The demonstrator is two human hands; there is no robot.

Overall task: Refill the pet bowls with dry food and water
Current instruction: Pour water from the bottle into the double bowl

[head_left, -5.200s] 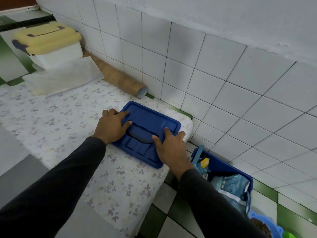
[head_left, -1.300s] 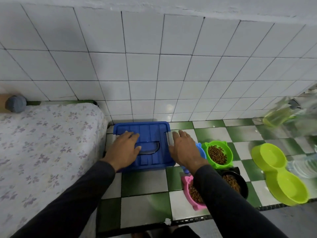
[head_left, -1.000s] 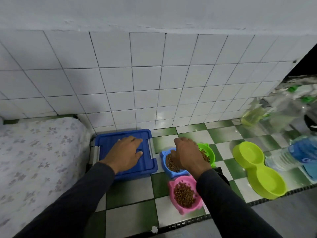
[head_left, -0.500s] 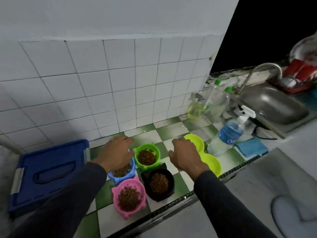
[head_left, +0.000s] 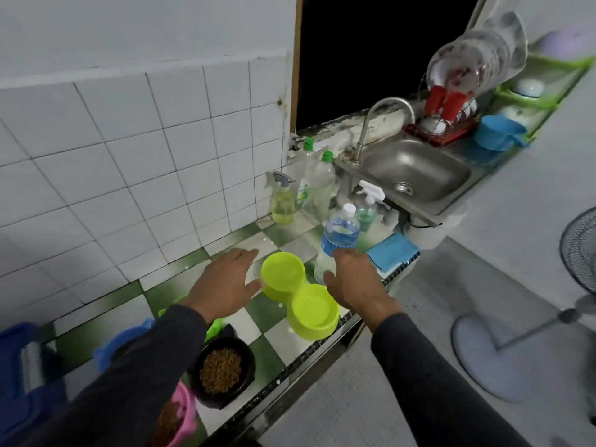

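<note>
Now you are reaching your right hand (head_left: 350, 279) toward the water bottle (head_left: 337, 240), which is standing capped on the tiled bench (head_left: 277, 346) just behind the lime double bowl (head_left: 298, 293). Your fingers are lying loosely spread against the bottle's lower part, and the thumb is not yet wrapping it, so that grip is holding nothing. Your left hand (head_left: 225, 282) is hovering flat and spread beside the double bowl's far cup, also gripping nothing. The black bowl (head_left: 222, 371) and the pink bowl (head_left: 175, 421) are already showing dry food, so you appear to be moving into the water step, with both lime cups looking unfilled. Next you will likely be needing a full wrap around the bottle's body, while the other hand is twisting off the white cap, before tilting it over a cup. The bottle is standing close to the bench's edge, so be guarding against knocking it off.
</note>
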